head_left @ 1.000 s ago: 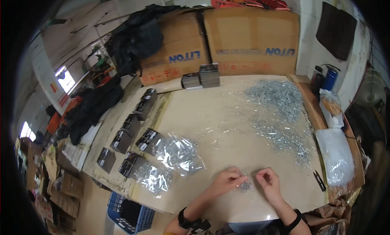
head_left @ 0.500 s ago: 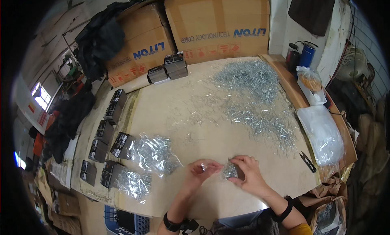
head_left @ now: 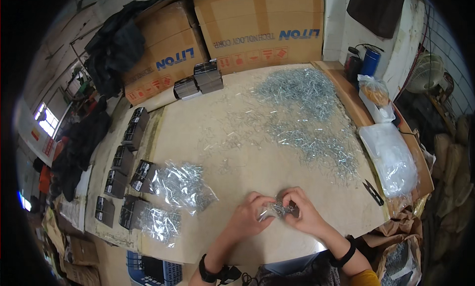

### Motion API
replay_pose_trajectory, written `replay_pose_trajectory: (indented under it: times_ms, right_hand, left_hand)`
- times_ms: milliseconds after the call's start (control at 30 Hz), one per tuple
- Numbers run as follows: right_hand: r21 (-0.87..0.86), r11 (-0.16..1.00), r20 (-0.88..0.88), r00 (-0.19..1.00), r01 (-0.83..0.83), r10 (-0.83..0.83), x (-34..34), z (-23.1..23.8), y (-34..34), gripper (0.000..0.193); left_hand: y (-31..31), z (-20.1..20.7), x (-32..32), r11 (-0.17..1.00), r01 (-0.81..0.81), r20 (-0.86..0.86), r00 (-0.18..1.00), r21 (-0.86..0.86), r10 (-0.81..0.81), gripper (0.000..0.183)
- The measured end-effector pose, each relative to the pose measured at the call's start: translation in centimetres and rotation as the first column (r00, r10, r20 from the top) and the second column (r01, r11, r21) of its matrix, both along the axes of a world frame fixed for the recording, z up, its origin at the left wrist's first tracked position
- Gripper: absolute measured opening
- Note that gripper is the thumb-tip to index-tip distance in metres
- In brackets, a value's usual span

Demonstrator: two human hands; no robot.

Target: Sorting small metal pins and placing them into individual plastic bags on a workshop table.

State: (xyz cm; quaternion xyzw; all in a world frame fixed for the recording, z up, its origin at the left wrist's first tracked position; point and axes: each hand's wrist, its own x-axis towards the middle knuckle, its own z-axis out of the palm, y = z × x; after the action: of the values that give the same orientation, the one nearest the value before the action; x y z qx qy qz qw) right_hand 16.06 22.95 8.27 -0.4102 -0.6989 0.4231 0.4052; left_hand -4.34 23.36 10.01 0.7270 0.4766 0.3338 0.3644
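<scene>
Near the table's front edge, my left hand (head_left: 250,216) has its fingers curled round a small clear plastic bag (head_left: 265,214). My right hand (head_left: 306,215) faces it, pinching a small bunch of thin silvery metal pins (head_left: 283,208) between thumb and fingers. The ends of the bunch meet the bag's mouth; how far in they reach I cannot make out. Further back on the table lies a big loose pile of the same pins (head_left: 299,90), with a thinner spread (head_left: 321,142) in front of it. To the left rest filled clear bags of pins (head_left: 183,184).
Dark small boxes (head_left: 121,157) stand along the left side, more (head_left: 208,75) at the back. Large cardboard cartons (head_left: 262,26) wall off the far edge. On the right are a stack of clear plastic bags (head_left: 388,160), black thread snips (head_left: 373,192) and a blue can (head_left: 370,63).
My left hand has closed round the clear bag and met the right hand. The bunch of pins in my right hand now touches the bag. The view has shifted slightly.
</scene>
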Motion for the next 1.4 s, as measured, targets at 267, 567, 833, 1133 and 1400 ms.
replay_pose_trajectory:
  times_ms: [267, 567, 833, 1133, 1400]
  right_hand:
    - [0.007, 1.000, -0.033, 0.999, 0.030, -0.029, 0.9, 0.2, 0.6, 0.035]
    - [0.248, 0.969, 0.341, 0.937, -0.015, -0.073, 0.7, -0.2, 0.3, 0.031]
    - [-0.174, 0.982, -0.048, 0.995, 0.079, -0.089, 0.6, 0.6, 0.0, 0.018]
    - [0.081, 0.982, -0.103, 0.981, 0.173, -0.164, 0.5, -0.9, 0.4, 0.011]
    - [0.359, 0.933, 0.237, 0.967, 0.000, -0.091, 0.7, -0.9, 0.7, 0.014]
  left_hand:
    - [0.6, -3.2, -0.9, 0.999, 0.045, 0.100, 0.994, -0.005, -0.044, 0.023]
    - [0.4, -1.0, -0.3, 0.997, -0.051, 0.059, 0.997, -0.050, 0.054, 0.024]
    - [0.4, -1.2, -1.1, 0.959, -0.083, 0.127, 0.984, -0.273, 0.121, 0.013]
    - [0.3, -0.5, -1.3, 0.993, 0.004, -0.003, 1.000, -0.118, -0.005, 0.021]
    - [0.1, -1.5, -0.2, 0.992, 0.044, -0.127, 0.991, 0.117, -0.029, 0.025]
